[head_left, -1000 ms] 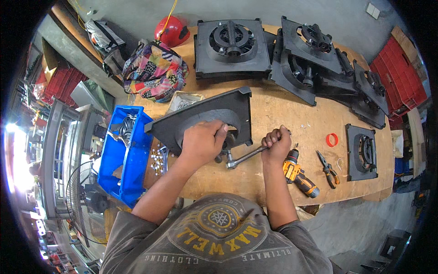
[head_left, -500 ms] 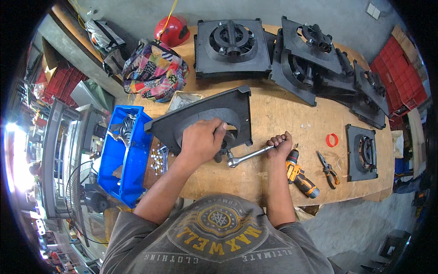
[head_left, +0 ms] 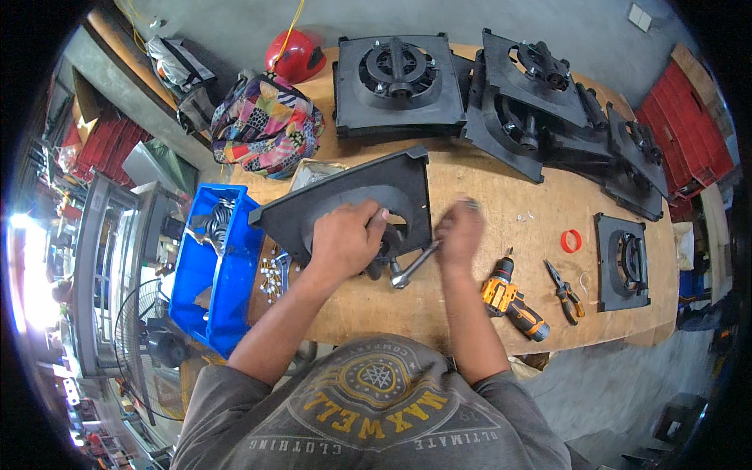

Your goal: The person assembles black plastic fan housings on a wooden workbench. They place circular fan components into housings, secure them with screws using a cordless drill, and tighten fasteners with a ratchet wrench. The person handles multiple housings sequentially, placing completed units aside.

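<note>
My left hand is closed on a black square panel with a round opening, holding it tilted above the table just in front of me. Its fingers curl over the edge of the opening, their tips partly hidden. My right hand, somewhat blurred, grips the handle of a ratchet wrench. The wrench's head sits at the near side of the panel's centre fitting, where the fastener itself is hidden. To the right of that hand lie a yellow and black cordless drill and a pair of pliers.
A blue bin of metal parts stands on the left, beside several loose bolts. Similar black panels are stacked along the back, and a single panel lies right. A red ring, patchwork bag and red helmet are also there.
My right hand has swung the wrench handle away from me and to the left, turning it about its head. The left hand and the panel have stayed almost in place.
</note>
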